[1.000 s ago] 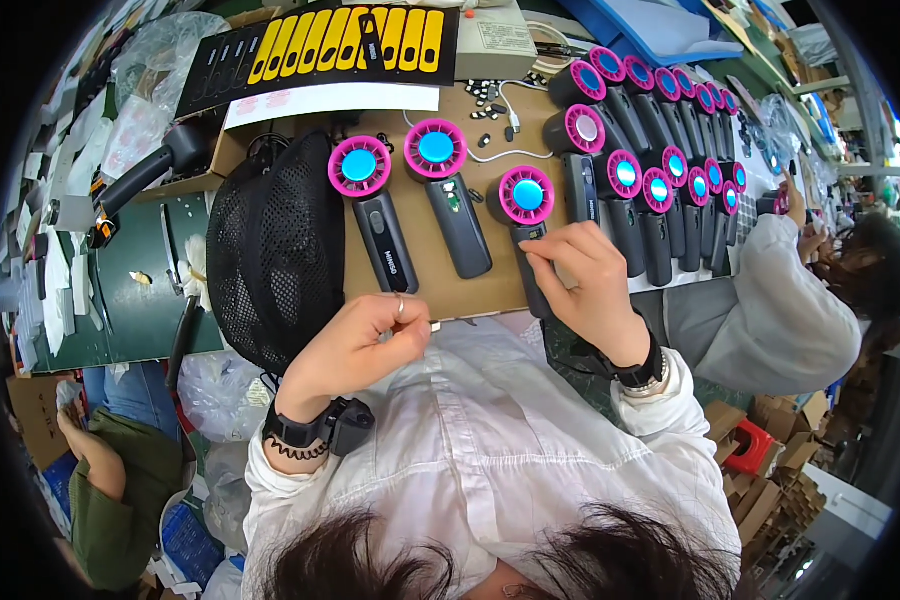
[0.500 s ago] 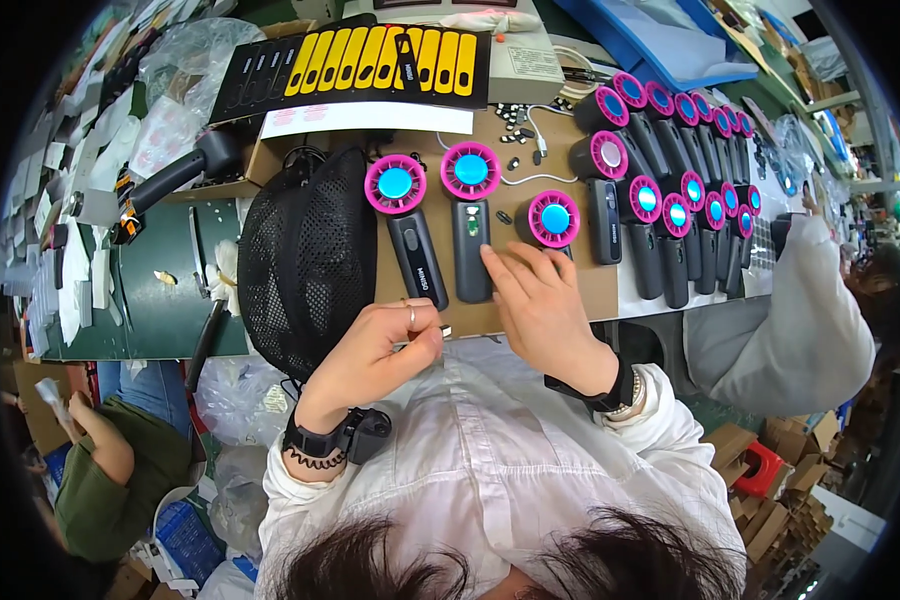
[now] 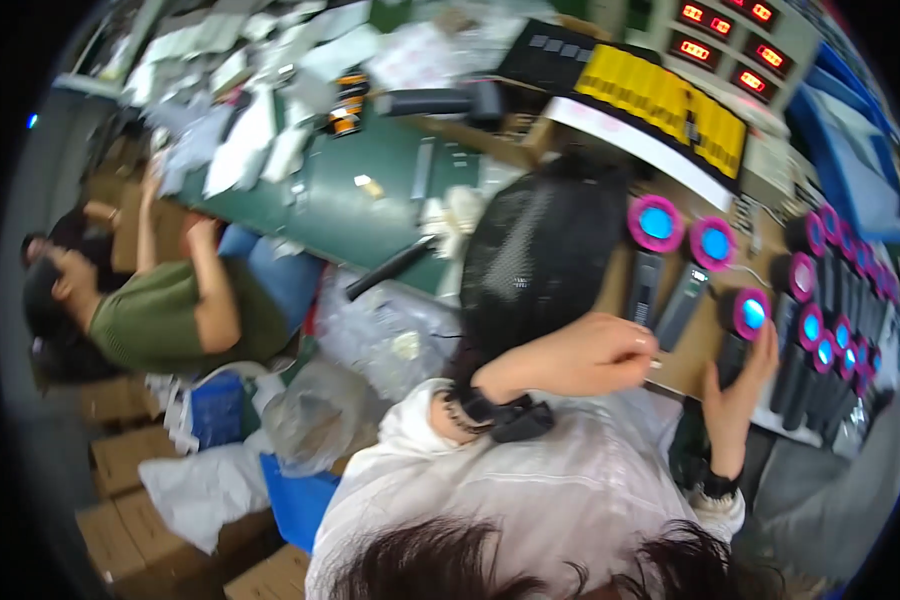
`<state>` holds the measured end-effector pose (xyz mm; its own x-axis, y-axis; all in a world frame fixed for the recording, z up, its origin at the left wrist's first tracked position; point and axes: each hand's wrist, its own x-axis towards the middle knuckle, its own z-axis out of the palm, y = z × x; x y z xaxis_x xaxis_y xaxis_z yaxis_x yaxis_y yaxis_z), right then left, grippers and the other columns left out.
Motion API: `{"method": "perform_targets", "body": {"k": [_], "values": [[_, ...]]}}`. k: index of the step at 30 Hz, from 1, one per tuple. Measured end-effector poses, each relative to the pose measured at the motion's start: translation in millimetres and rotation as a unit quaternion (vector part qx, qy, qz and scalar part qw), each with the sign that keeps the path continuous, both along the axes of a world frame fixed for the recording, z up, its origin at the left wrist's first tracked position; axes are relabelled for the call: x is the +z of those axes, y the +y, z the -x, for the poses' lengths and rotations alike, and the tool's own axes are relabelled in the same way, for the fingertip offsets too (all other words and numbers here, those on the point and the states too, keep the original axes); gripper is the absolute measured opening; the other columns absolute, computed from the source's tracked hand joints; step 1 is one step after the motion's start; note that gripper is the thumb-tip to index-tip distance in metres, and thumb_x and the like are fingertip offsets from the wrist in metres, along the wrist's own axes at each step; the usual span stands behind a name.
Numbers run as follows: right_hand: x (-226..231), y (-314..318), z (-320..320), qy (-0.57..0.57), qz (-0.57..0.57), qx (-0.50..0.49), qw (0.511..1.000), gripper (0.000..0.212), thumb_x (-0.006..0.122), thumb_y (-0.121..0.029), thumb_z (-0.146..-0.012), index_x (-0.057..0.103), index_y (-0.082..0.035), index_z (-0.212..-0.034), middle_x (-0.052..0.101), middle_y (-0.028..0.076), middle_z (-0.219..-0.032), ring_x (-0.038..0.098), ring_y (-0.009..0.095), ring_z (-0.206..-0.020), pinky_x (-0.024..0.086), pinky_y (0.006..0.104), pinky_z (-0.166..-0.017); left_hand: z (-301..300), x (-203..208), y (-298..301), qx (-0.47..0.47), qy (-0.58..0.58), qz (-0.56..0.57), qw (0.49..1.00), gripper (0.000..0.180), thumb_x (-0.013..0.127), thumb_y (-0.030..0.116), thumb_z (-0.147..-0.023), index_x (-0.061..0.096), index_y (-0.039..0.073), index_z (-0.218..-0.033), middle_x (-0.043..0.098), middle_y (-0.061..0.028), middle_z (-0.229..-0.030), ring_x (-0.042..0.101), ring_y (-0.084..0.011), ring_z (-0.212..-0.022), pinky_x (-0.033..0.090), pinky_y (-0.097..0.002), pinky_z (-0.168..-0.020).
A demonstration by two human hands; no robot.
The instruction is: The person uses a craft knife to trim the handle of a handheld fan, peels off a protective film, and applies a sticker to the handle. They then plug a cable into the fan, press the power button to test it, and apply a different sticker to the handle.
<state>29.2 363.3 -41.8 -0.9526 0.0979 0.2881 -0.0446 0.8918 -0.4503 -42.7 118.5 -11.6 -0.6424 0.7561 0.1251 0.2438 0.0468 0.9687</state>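
My left hand [image 3: 602, 356] is closed in front of the table edge; a small bright thing shows by its fingertips, too blurred to name. Around the dark handle of a handheld fan [image 3: 748, 314] with a pink ring and blue centre, my right hand [image 3: 736, 400] has its thumb on one side and fingers on the other. Two similar fans lie to the left of it: one fan [image 3: 655, 223] with its dark handle toward me, and a second fan [image 3: 712, 243] with a small opening in its handle.
A black mesh bag [image 3: 530, 270] stands left of the fans. Several more fans [image 3: 842, 335] are lined up at the right. Behind lie a sheet of yellow strips [image 3: 635, 88] and a device with red displays [image 3: 720, 45]. A person in a green top [image 3: 160, 315] sits at the left.
The view has swung left, so the table appears tilted and further right. My right hand has gone from beside the middle fan to the handle of the right one. My left hand stays closed.
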Motion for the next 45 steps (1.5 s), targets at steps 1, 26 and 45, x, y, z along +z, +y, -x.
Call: {"method": "perform_targets", "body": {"k": [1,26,45], "values": [[-5.6,3.2,-2.1,0.004,0.018,0.023,1.000,0.081,0.063,0.003,-0.067,0.023,-0.002,-0.138,0.029,0.019,-0.138,0.025,0.035,-0.129,0.024,0.0408,-0.105,-1.0,-3.0,1.3,-0.005,-0.001,-0.003,1.000,0.017,0.049,0.012,-0.080,0.049,-0.002,-0.071,0.047,-0.0139,-0.066,0.049,-0.0282,-0.059,0.039,-0.0354,-0.055],[9.2,12.3,7.6,0.086,0.062,-0.032,0.994,0.057,0.060,0.006,-0.070,0.045,-0.002,-0.125,0.045,0.020,-0.121,0.047,0.033,-0.111,0.042,0.0348,-0.090,0.3,8.9,27.0,0.015,-0.279,-0.101,0.955,0.023,0.041,0.014,-0.094,0.048,0.003,-0.075,0.052,-0.0005,-0.072,0.047,-0.0074,-0.066,0.040,-0.0222,-0.061],[43.9,-13.1,12.9,0.163,0.227,0.288,0.916,0.020,0.070,0.006,-0.064,0.064,0.000,-0.083,0.060,0.007,-0.078,0.060,0.020,-0.067,0.047,0.0268,-0.056,-3.0,-0.9,46.3,-0.185,-0.463,-0.156,0.853,0.028,0.037,0.021,-0.096,0.049,0.002,-0.078,0.047,-0.0004,-0.069,0.045,-0.0093,-0.065,0.037,-0.0221,-0.060]]}}
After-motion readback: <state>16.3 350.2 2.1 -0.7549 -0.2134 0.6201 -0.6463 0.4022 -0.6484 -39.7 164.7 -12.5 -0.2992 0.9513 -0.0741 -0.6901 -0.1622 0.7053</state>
